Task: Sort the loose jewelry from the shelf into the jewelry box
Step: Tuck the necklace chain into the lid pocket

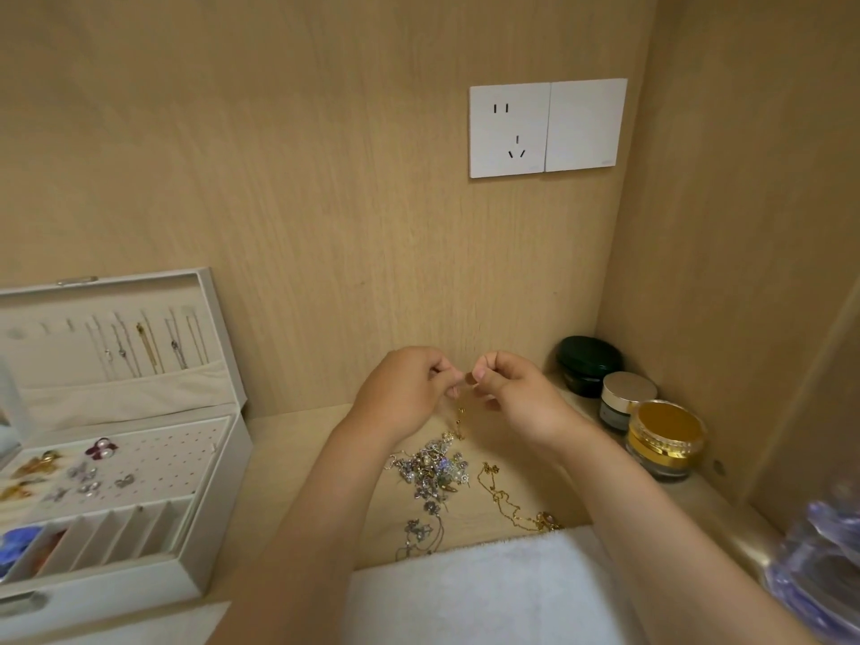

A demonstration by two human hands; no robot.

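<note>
Up close from the head camera, the left hand (405, 393) and the right hand (516, 398) are raised side by side above the shelf (288, 449), fingers curled, both pinching a thin gold chain (460, 414) that hangs down between them. Its lower end reaches a tangled heap of loose jewelry (435, 467) lying on the shelf under the wrists, with a second gold necklace (507, 500) spread just to the right of it. The jewelry box (228, 495) stands open at the left, necklaces hung in its upright lid and earrings on its dotted panel. Three jars (628, 398) sit in the right corner, and a white cloth (488, 588) lies nearest the camera.
</note>
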